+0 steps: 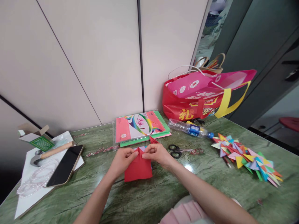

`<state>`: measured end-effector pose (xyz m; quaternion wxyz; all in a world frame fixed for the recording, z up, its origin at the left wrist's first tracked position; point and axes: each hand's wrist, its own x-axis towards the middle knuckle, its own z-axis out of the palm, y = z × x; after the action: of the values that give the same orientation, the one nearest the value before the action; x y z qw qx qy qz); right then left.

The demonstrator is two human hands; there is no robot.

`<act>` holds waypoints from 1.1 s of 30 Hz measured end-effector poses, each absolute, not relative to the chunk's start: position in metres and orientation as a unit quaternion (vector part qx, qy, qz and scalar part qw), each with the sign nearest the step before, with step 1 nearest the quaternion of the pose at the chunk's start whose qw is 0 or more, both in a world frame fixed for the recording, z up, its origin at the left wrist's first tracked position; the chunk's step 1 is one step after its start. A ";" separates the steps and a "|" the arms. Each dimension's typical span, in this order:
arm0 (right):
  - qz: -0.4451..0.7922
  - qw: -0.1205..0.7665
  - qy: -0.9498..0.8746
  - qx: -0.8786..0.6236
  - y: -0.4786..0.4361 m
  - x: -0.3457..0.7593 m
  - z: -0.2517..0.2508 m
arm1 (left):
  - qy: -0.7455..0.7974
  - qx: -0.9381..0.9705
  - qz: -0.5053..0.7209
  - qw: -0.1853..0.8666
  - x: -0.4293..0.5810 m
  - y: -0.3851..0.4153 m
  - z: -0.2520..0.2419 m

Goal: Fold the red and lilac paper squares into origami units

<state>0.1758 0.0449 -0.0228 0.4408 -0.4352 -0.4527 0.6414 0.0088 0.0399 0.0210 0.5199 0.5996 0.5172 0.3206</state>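
Matt red paper [138, 168], glossy green stone table [149, 196]

1. Red gift bag [187, 107], far edge of the table [149, 199], right of centre: large yellow "礼" low on the front face.
2. Same face, further right: yellow "欢". Neighbouring characters are creased, can't read.
3. Pink flap [193, 85] on top of the bag: white round logos, print too small.
4. Paper pack [140, 126], far edge, centre: small round marks on the cover, illegible.
5. Green label [42, 143] on the cardboard box [30, 132], far left corner: white print, illegible.
6. Bottle [182, 126] beside the bag: blue label [195, 130], illegible.
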 end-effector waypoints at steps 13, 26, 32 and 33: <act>0.644 0.455 -0.428 -0.442 0.043 0.174 -0.019 | 0.507 0.571 0.316 0.563 0.010 0.040 0.016; 0.650 0.456 -0.423 -0.438 0.044 0.174 -0.022 | 0.521 0.557 0.292 0.577 0.011 0.039 0.016; 0.646 0.453 -0.425 -0.443 0.044 0.174 -0.022 | 0.527 0.550 0.295 0.578 0.012 0.039 0.014; 0.644 0.454 -0.426 -0.444 0.044 0.174 -0.022 | 0.528 0.549 0.294 0.577 0.012 0.039 0.014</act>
<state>0.1742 0.0437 -0.0221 0.4536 -0.4443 -0.4265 0.6442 0.0122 0.0389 0.0142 0.5775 0.5491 0.5278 0.2941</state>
